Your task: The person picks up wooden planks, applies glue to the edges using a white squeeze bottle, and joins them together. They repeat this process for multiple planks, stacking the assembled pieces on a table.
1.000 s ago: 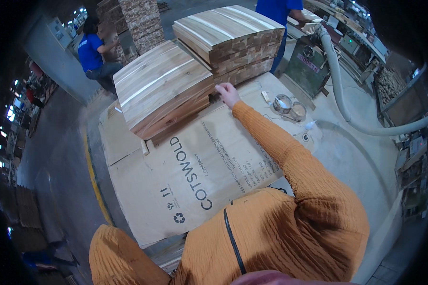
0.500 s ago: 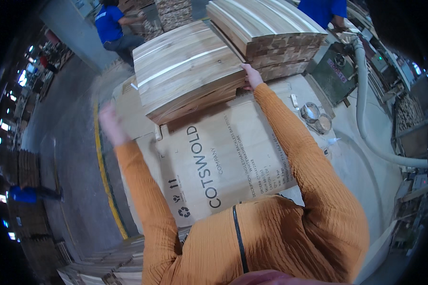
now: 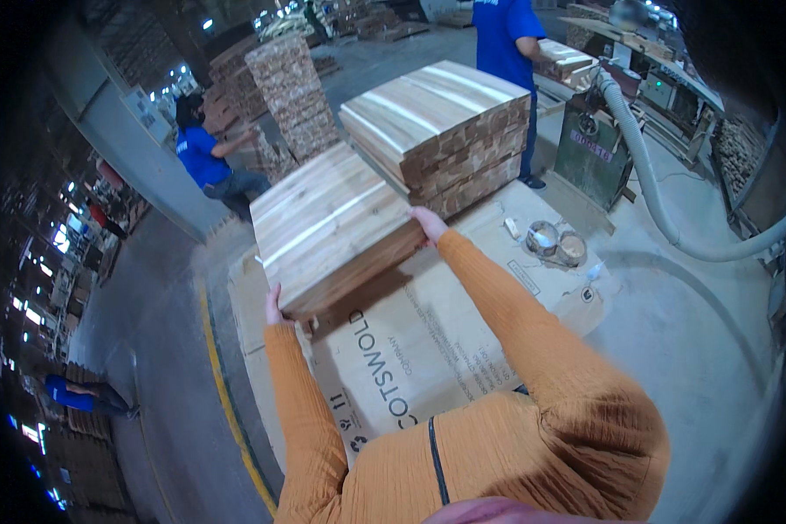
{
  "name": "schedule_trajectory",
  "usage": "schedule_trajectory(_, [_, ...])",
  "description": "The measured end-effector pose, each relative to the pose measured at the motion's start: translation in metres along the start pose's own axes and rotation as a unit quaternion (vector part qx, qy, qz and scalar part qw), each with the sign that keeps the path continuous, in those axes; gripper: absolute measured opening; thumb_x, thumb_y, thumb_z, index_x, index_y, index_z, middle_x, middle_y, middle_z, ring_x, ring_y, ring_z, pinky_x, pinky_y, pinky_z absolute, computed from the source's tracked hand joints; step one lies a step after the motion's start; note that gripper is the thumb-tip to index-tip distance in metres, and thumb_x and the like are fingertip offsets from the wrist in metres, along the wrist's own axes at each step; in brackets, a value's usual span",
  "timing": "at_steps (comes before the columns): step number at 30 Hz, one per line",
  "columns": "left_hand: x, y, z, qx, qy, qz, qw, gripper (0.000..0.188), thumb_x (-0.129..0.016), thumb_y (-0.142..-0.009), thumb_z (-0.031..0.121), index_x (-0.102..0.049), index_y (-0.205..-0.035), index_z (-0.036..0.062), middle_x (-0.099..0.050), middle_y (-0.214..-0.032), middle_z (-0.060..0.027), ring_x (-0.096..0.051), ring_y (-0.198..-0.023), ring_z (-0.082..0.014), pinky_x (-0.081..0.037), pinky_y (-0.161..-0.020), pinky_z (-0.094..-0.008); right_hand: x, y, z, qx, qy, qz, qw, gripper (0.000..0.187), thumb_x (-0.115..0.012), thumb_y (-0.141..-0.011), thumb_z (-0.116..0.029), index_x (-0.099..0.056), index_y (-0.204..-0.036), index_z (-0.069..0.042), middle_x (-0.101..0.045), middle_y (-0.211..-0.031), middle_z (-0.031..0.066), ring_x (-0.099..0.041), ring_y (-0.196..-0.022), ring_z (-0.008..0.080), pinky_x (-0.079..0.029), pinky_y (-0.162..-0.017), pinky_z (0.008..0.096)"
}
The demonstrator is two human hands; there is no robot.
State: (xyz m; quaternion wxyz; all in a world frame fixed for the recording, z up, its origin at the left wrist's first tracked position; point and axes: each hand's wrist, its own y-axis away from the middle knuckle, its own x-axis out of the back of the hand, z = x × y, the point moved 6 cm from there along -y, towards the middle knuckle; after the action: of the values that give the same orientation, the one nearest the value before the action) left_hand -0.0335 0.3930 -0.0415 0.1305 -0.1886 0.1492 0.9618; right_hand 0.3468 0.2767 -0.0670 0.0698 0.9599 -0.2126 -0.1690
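**Wooden panel stack gripped at both ends**

While the nearer stack of wooden panels (image 3: 327, 223) lies on flattened cardboard (image 3: 428, 358), it is gripped at its two near corners. The left hand (image 3: 274, 307) is pressed against the stack's lower left corner, with the fingers curled around the edge; the right hand (image 3: 430, 224) is laid on the right corner, with the fingers closed on the side face. Both arms are covered by orange sleeves.

The long axis of the stack is set on a diagonal, from the lower left near the person to the upper right, and the pale stripes of the top panel are seen running along that same line. The broad face is turned upward, roughly level.

Just beyond it, a taller second stack (image 3: 437, 122) is placed, touching or nearly touching the first at its far corner. Two round tins (image 3: 557, 244) are seen on the cardboard to the right, well apart from the hands. A grey hose (image 3: 655, 192) is curved across the floor beside a green machine (image 3: 594, 148). Two people in blue shirts are at work farther off.
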Motion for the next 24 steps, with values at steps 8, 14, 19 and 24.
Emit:
schedule_trajectory(8, [0.021,0.147,-0.055,0.032,0.063,0.025,0.997,0.059,-0.062,-0.080,0.033,-0.045,-0.129,0.0052,-0.054,-0.126,-0.0133,-0.049,-0.119,-0.0294,-0.041,-0.100,-0.0449,0.038,0.127,0.034,-0.178,-0.021,-0.171,0.969,0.077,-0.058,-0.075,-0.058,-0.039,-0.135,-0.014,-0.041,-0.138,0.0102,-0.047,-0.115,0.0249,-0.044,-0.083,0.0409])
schedule_trajectory(14, [0.016,0.248,-0.097,0.002,0.106,0.154,0.982,0.051,-0.062,-0.079,0.027,-0.050,-0.122,0.0032,-0.056,-0.118,-0.0122,-0.053,-0.111,-0.0271,-0.042,-0.096,-0.0409,0.063,0.199,0.045,-0.079,-0.075,-0.034,0.993,0.061,-0.061,-0.081,-0.041,-0.049,-0.126,-0.001,-0.057,-0.122,0.0111,-0.054,-0.112,0.0202,-0.040,-0.097,0.0322])
schedule_trajectory(19, [0.010,0.342,-0.138,0.002,0.127,0.152,0.980,0.051,-0.060,-0.079,0.025,-0.048,-0.124,0.0035,-0.056,-0.119,-0.0124,-0.053,-0.113,-0.0274,-0.043,-0.096,-0.0426,0.090,0.277,0.044,-0.020,-0.087,-0.129,0.988,0.059,-0.056,-0.082,-0.030,-0.046,-0.130,0.002,-0.057,-0.121,0.0109,-0.053,-0.112,0.0189,-0.037,-0.099,0.0308])
schedule_trajectory(24, [0.004,0.411,-0.201,0.016,0.100,0.143,0.985,0.055,-0.055,-0.079,0.035,-0.048,-0.123,0.0018,-0.057,-0.119,-0.0143,-0.055,-0.109,-0.0299,-0.046,-0.092,-0.0458,0.143,0.323,0.066,-0.067,-0.029,-0.168,0.983,0.063,-0.053,-0.081,-0.033,-0.043,-0.132,0.003,-0.054,-0.125,0.0125,-0.052,-0.114,0.0207,-0.037,-0.100,0.0324])
